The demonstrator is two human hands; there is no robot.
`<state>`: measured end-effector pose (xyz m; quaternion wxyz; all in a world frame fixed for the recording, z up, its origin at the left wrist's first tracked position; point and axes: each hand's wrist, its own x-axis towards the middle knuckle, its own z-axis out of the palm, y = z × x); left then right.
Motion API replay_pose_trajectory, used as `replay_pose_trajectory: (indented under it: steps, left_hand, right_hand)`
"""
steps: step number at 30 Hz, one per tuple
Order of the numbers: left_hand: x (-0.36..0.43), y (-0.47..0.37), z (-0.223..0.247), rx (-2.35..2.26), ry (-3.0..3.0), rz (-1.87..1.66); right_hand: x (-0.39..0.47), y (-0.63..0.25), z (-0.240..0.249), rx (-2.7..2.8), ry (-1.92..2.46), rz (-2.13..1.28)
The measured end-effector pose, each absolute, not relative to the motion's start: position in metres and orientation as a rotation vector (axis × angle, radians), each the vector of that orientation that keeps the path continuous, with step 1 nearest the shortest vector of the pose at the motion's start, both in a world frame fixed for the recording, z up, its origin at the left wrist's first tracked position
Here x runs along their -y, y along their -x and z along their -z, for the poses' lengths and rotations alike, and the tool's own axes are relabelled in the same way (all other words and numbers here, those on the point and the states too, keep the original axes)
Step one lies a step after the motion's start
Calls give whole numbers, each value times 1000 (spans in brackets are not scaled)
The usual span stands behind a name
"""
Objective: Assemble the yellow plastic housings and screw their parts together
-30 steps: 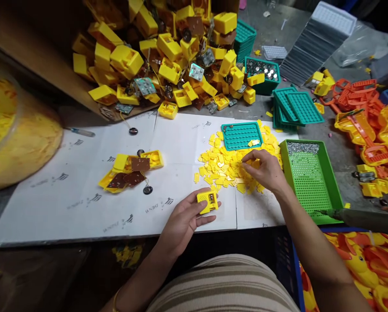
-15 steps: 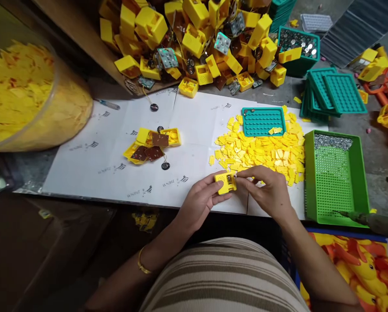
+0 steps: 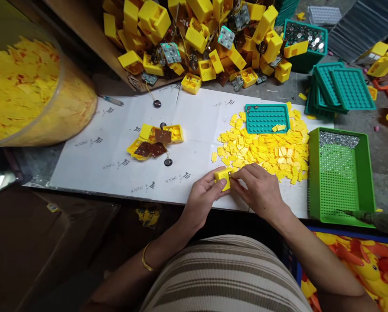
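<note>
My left hand [image 3: 200,198] is closed around a small yellow plastic case [image 3: 222,176], its thumb across the face with the speaker holes. My right hand [image 3: 261,190] is at the case's right side, fingertips pinched against its opening. Something small and metallic shows at those fingertips, too small to name. Just beyond the hands spreads a heap of flat yellow plastic pieces [image 3: 259,149]. A teal tray [image 3: 267,119] with rows of round recesses lies on that heap, with a few yellow pieces and small round metal parts on it.
Left on the white-covered table [image 3: 99,173] are opened yellow cases [image 3: 177,133] with brown boards and wired black discs. A big tub [image 3: 79,112] stands far left. Behind are piled yellow cases [image 3: 154,19] and stacked teal trays [image 3: 353,89]. A green basket [image 3: 314,173] and power screwdriver [image 3: 387,222] are right.
My right hand has moved in closer, its fingertips now pressed against the case's opening and covering much of it. The case has turned slightly in my left hand. The view has shifted a little.
</note>
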<state>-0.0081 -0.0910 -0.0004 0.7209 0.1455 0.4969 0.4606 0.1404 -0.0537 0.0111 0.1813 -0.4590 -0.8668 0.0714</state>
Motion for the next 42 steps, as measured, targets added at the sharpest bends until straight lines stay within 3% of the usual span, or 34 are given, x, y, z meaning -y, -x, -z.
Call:
replay_pose_trajectory:
  steps: [15,21,25,31,37,42]
  left_hand:
    - [94,16,-3,-1203,-618,-828]
    - [94,28,-10,-1079,-749,-737]
    - [94,34,-13,-1004,-784,-701]
    - [98,22,-10,-1018,-431,-805]
    - [91,18,-3,-1024,-210,-920]
    - [84,22,2,-1072,-220,-1010]
  right_hand:
    - [49,-153,-20,2658,1107,-402]
    - [44,-162,-23,2069,1377,-1400]
    - [38,-163,-23,1688,1252,-1966]
    - [40,-151,-17,1630,1226,-1843]
    - [37,-153,-10,1289,1217,-1948]
    - [37,-178,-15,1296,1292,-1603]
